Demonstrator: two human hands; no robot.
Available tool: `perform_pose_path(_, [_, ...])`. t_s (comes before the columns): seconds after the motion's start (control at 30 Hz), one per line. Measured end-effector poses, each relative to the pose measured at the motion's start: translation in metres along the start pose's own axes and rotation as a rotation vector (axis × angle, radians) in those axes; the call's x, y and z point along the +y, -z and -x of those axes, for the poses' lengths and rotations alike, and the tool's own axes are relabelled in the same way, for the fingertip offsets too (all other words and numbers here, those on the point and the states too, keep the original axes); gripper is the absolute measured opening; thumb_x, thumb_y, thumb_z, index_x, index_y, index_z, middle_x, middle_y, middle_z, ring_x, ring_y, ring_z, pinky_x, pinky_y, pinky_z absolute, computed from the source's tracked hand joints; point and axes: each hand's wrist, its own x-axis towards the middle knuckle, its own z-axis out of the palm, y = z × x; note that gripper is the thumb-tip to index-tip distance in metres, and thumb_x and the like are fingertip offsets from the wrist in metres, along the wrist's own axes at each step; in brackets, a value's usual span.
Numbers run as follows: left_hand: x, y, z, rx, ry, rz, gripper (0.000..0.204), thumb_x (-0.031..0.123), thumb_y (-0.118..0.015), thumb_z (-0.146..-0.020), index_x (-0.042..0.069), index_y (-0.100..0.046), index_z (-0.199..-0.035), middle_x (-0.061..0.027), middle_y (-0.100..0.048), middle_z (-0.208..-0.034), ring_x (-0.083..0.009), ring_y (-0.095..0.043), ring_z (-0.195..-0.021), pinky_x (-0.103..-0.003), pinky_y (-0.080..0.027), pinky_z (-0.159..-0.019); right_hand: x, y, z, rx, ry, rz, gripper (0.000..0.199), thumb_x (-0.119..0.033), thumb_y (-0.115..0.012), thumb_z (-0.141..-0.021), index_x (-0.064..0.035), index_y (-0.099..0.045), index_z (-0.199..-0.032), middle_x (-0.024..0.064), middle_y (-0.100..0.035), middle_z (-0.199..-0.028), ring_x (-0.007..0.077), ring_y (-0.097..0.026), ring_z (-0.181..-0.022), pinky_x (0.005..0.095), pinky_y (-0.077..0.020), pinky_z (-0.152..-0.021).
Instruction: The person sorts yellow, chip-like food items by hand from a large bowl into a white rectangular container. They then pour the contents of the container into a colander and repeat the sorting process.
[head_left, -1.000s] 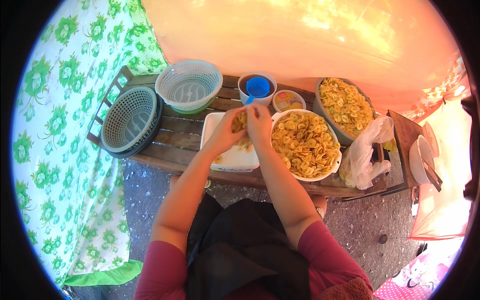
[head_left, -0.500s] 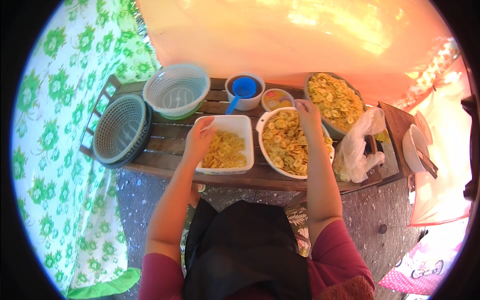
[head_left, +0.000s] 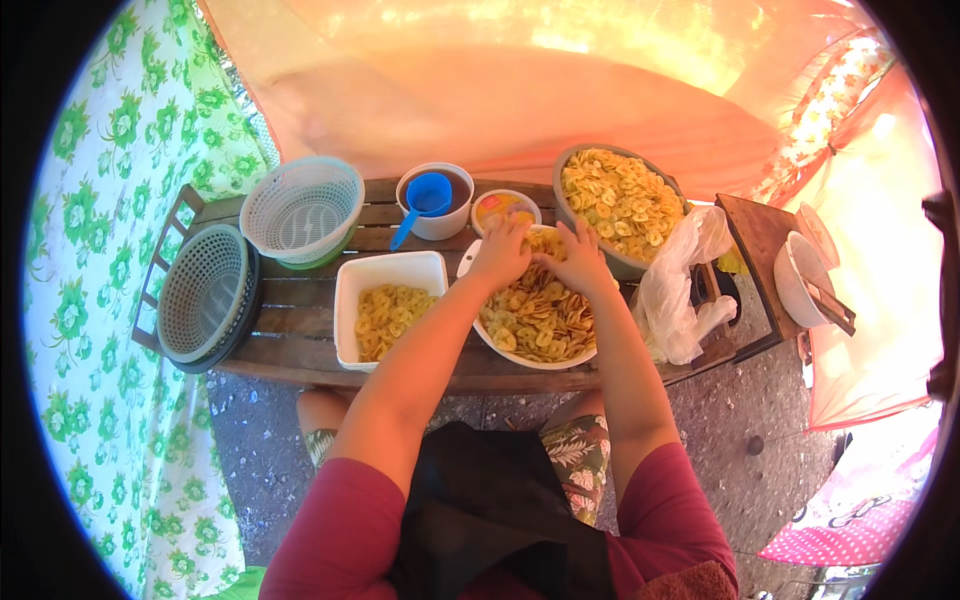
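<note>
- Across the middle of the frame, the slatted wooden counter (head_left: 300, 345) carries everything; behind it hangs an orange cloth, and a green-flowered cloth fills the left side.
- Two baskets sit at the left: a dark mesh basket (head_left: 203, 293) at the counter's left end and a pale mesh basket (head_left: 301, 209) above and right of it, neither moved since a second ago.
- Three containers hold yellow chips: a grey bowl (head_left: 618, 200) at upper right, a round white bowl (head_left: 537, 318) at centre, and a white rectangular tub (head_left: 386, 310) just left of it.
- A white plastic bag (head_left: 680, 290) lies crumpled right of the round bowl.
- One white cup (head_left: 437, 200) with a blue scoop (head_left: 424, 197) stands at upper centre; one small dish (head_left: 505, 207) sits beside it.
- A second ago both hands were together over the tub; half a second ago the left was at the tub and the right at the round bowl. Now both are over the round bowl, so I judge the work has returned to gathering chips from it, the tub being partly filled.
- The left hand (head_left: 500, 255) rests palm down on the far part of the chip pile, fingers curled; whether it grips any chips I cannot tell.
- The right hand (head_left: 580, 262) lies close beside it, fingers spread loosely into the chips, nothing clearly grasped.
</note>
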Motion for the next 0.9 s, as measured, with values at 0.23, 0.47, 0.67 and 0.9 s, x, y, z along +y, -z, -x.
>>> perform_pose_path(0.23, [-0.001,-0.001,-0.002,-0.221,-0.072,0.129,0.053,0.015,-0.051,-0.082,0.008,-0.043,-0.135,-0.0155,-0.039,-0.141,-0.0315,-0.032,-0.133,-0.042,-0.026,-0.111,0.008,-0.007,0.013,-0.055,0.142,0.057,0.080,-0.052,-0.067,-0.076,-0.0136,-0.039,-0.140,0.0175,-0.028,-0.147,0.0352,-0.017,-0.140,0.0547,-0.0286,-0.106])
perform_pose_path(0.47, [0.005,0.008,0.011,-0.189,-0.097,0.184,0.047,0.015,-0.060,-0.079,0.009,-0.051,-0.125,-0.0121,-0.050,-0.129,-0.0298,-0.045,-0.122,-0.041,-0.037,-0.103,-0.006,0.000,0.022,-0.095,0.166,-0.024,0.068,-0.027,-0.074,-0.074,-0.0108,-0.044,-0.132,0.0156,-0.042,-0.135,0.0343,-0.040,-0.124,0.0464,-0.0393,-0.099])
perform_pose_path(0.67, [0.002,-0.001,0.011,-0.087,-0.090,0.125,0.039,0.007,-0.060,-0.080,0.009,-0.054,-0.119,-0.0116,-0.054,-0.121,-0.0308,-0.049,-0.116,-0.041,-0.040,-0.098,-0.014,-0.001,0.026,-0.024,0.147,-0.064,0.062,-0.016,-0.075,-0.071,-0.0100,-0.048,-0.126,0.0153,-0.047,-0.127,0.0343,-0.044,-0.120,0.0431,-0.0404,-0.098])
perform_pose_path(0.9, [0.001,0.001,0.012,0.021,-0.130,0.208,0.031,-0.003,-0.056,-0.078,0.004,-0.058,-0.108,-0.0152,-0.059,-0.112,-0.0330,-0.053,-0.109,-0.041,-0.044,-0.092,-0.014,-0.002,0.027,0.033,0.194,-0.208,0.049,-0.005,-0.070,-0.075,-0.0076,-0.051,-0.120,0.0158,-0.050,-0.120,0.0366,-0.046,-0.115,0.0442,-0.0433,-0.093])
